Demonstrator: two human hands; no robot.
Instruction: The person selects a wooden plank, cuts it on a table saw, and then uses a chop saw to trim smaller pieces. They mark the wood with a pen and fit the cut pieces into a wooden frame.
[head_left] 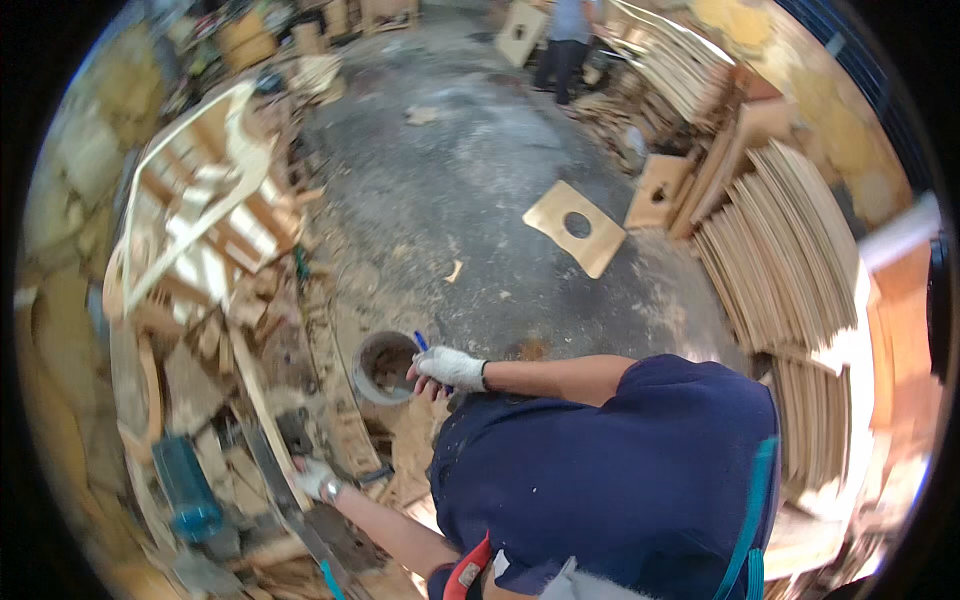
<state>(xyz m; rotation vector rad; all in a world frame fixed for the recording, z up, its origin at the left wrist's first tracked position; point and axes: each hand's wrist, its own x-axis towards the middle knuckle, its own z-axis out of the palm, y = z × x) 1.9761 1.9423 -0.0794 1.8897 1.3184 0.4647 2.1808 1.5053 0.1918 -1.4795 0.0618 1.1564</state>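
– navy-blue shirt (610, 480) lies nearest the lens in the head view, filling the lower right. condition of the hands?

– right hand (447, 368), white-gloved: fingers curled, gripping a blue pen (421, 341) whose end projects past them. left hand (317, 480), also gloved: fingertips on the lower part of a long wooden strip (262, 410); whether they close round it, i cannot tell.

– edges and clearance?

– strip slants up and leftward from the left hand. right hand is at the right side of a grey bucket (361, 380). beyond both, dark floor (440, 150) gives open room toward the top, interrupted by a board with a round hole (552, 212), lying flat.

– anything concealed or unclear?

– part of the bucket's rim is covered by the right hand; its brownish contents are indistinct. the strip's lower end is hard to make out. at the top, a co-worker (570, 40) is cut off above the torso.

– surroundings and obstructions?

– scrap wood (195, 385) crowds the left side, with pale wooden frames (250, 150) above it and a teal container (187, 490) near the left hand. right side: a stack of boards (785, 255) bounds the floor.
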